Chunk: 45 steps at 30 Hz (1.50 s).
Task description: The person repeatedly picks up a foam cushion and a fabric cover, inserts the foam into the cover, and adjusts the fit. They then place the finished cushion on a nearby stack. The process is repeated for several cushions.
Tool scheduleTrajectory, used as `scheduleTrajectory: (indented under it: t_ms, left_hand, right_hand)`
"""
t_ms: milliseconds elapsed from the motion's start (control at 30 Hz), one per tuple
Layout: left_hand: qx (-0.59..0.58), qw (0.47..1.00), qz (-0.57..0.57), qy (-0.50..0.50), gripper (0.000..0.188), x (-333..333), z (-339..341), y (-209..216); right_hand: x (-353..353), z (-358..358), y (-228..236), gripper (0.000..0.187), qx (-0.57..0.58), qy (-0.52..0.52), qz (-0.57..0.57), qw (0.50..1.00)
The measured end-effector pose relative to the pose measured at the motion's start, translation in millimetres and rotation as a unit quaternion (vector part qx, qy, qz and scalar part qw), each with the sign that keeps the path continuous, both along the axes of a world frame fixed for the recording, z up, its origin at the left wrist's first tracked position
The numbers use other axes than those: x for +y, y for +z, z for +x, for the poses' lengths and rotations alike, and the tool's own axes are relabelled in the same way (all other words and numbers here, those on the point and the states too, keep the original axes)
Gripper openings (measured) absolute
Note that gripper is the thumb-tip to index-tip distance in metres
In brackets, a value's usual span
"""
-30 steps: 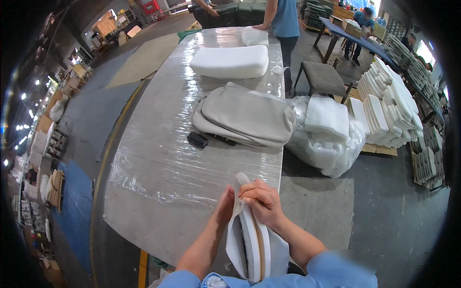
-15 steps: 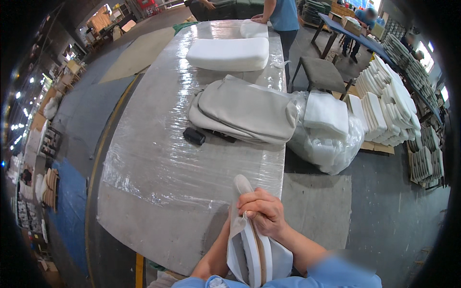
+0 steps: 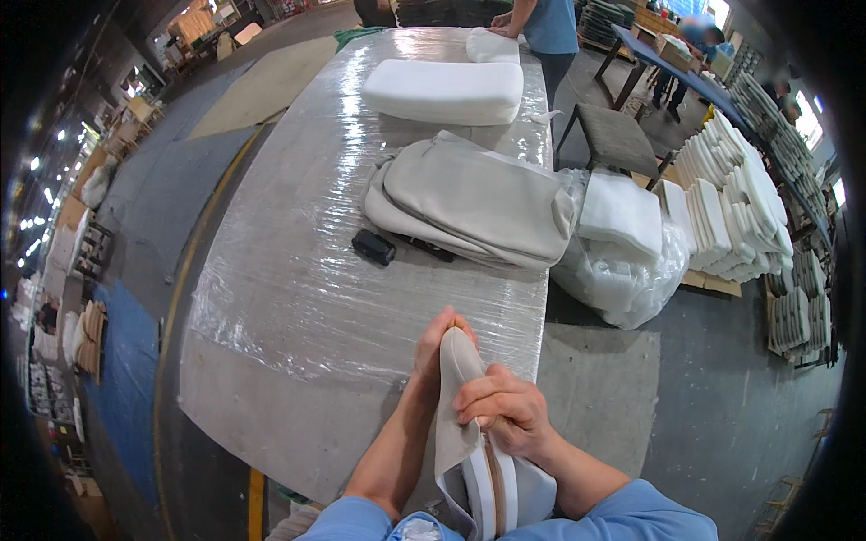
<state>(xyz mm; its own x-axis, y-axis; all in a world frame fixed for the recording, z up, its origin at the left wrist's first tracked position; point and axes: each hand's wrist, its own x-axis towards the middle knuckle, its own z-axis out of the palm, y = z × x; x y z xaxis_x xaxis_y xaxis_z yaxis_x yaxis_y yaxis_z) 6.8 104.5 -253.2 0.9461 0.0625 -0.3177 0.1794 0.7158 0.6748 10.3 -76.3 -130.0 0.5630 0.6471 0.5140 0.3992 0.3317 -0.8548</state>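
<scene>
Upright against my body stands a cushion with a beige fabric cover point(image 3: 462, 361) partly pulled over it. White foam point(image 3: 475, 487) and a brown strip point(image 3: 496, 482), perhaps a board edge, show in the cover's open side. My left hand point(image 3: 437, 347) is wrapped round the far rounded end of the cover, its fingers partly hidden behind the fabric. Nearer to me, my right hand point(image 3: 505, 410) is closed on the edge of the cover, pinching the cloth at the opening.
Plastic film covers the table point(image 3: 271, 298). On it lie a stack of grey-beige covers point(image 3: 469, 203), a small black object point(image 3: 373, 247) and a white foam block point(image 3: 444, 92). A bagged foam pile point(image 3: 622, 261) and a grey stool point(image 3: 615, 137) stand right. Another person point(image 3: 548, 27) works at the far end.
My left hand has slid forward from beside my right hand to the cover's far end. The right hand keeps its grip and has shifted slightly right and nearer to me.
</scene>
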Motion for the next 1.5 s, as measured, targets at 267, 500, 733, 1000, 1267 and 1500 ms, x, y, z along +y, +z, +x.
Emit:
scheduleTrajectory:
  t_ms: [267, 500, 733, 1000, 1267, 1500]
  left_hand:
    - [-0.044, 0.984, 0.173, 0.016, 0.062, 5, -1, 24]
    - [-0.066, 0.971, 0.217, 0.076, 0.061, 0, -2, 70]
    - [-0.087, 0.959, 0.259, 0.072, 0.071, 5, -11, 52]
    - [-0.105, 0.943, 0.307, 0.081, 0.074, -21, -6, 99]
    - [-0.127, 0.921, 0.367, 0.017, 0.069, 11, 4, 69]
    - [-0.036, 0.994, 0.055, 0.084, 0.068, -39, -50, 76]
  right_hand:
    - [-9, 1, 7, 0.016, 0.021, 0.029, -0.002, 0.999]
    - [5, 42, -12, 0.031, 0.113, 0.075, -0.041, 0.990]
    - [86, 128, -16, 0.066, 0.229, 0.028, -0.086, 0.969]
    - [99, 96, -51, 0.080, 0.168, 0.008, -0.116, 0.979]
    - [96, 98, -56, 0.079, 0.094, -0.056, -0.188, 0.976]
    - [-3, 88, -109, 0.066, 0.494, 0.053, -0.047, 0.866]
